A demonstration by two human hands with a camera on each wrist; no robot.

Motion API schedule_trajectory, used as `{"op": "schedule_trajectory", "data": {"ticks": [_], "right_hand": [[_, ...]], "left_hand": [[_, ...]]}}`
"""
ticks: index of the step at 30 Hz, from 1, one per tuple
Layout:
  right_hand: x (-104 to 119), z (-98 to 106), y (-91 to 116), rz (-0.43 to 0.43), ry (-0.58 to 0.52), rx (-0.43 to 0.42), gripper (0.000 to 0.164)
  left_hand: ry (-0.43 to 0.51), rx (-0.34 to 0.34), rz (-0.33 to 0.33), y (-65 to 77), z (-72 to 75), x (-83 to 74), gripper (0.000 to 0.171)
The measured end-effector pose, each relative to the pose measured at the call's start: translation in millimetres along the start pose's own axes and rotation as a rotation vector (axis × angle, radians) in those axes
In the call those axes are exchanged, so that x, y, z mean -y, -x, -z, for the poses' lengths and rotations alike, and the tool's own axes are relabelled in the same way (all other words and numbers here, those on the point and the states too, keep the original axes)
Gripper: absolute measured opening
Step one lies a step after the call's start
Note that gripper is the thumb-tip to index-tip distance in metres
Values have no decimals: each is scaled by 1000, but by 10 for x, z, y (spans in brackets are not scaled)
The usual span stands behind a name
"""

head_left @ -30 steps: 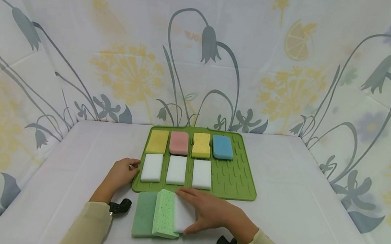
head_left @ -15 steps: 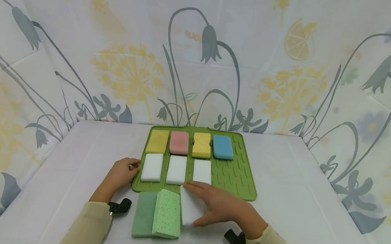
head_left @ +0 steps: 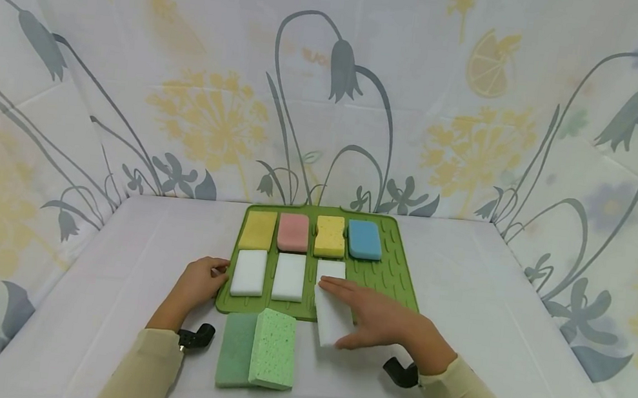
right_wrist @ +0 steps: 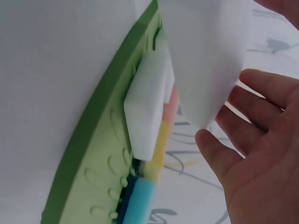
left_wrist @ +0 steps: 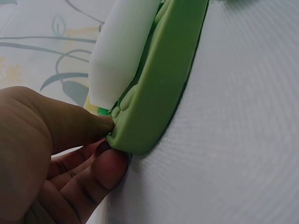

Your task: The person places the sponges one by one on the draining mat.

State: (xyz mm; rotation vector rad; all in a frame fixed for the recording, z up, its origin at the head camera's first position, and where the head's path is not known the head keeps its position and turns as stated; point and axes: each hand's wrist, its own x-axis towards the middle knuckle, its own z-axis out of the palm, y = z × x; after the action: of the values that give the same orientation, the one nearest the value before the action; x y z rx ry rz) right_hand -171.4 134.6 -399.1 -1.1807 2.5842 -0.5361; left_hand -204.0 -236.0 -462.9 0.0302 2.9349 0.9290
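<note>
A white sponge is held by its edges between the thumb and fingers of my right hand. It is tilted above the front edge of a green drying mat and partly covers another white sponge on the mat. My left hand pinches the mat's left edge, thumb on top and fingertip underneath. Two more white sponges, left and middle, lie in the same front row.
Behind them on the mat sit a flat yellow sponge, a pink sponge, a notched yellow sponge and a blue sponge. In front, a speckled light-green sponge leans on a darker green sponge. Patterned cloth hangs behind.
My right hand has carried the white sponge away from beside the light-green sponge, forward and to the right, over the mat's front edge. The left hand has stayed at the mat's edge.
</note>
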Motion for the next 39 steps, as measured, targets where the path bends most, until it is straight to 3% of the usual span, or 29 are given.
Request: {"op": "schedule_trajectory", "data": {"ticks": [22,39], "right_hand": [[-366,225,46,-111,37,-36,91],[-659,212,-14,-146,38,-24,89]], "left_hand": [[3,-12,1,-6,-15,21,39],[-1,-12,3,-3,-8,11,39]]}}
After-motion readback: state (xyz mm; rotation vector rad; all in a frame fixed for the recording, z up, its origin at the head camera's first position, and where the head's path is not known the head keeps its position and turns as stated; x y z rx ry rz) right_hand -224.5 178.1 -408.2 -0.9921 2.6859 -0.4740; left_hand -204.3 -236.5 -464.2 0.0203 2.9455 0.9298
